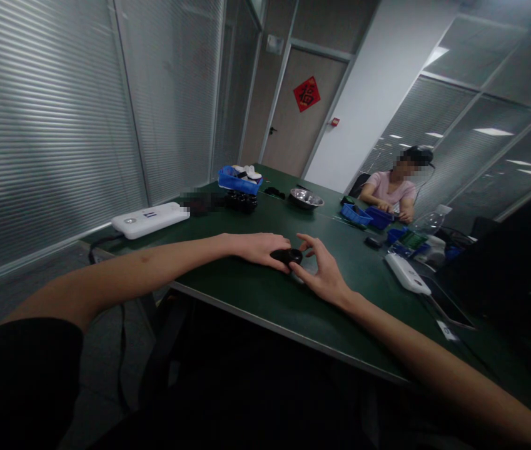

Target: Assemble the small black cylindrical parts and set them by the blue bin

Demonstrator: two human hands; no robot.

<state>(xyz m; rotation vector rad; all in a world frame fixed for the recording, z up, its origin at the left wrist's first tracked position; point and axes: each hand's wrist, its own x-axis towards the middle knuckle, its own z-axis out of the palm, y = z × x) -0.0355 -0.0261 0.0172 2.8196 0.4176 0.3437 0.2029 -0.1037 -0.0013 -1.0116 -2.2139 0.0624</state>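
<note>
My left hand is closed around a black part with a round hollow end, low over the green table near its front edge. The hollow end points toward my right hand. That hand is open, with curved, spread fingers around the part's right side. Its thumb tip is at the lower rim; whether it touches cannot be made out. My left fingers cover much of the part, so its full shape is hidden.
A blue bin stands behind several black parts at the far left. A metal bowl sits further right. White devices with cables lie on both sides. Across the table, a person works by blue trays.
</note>
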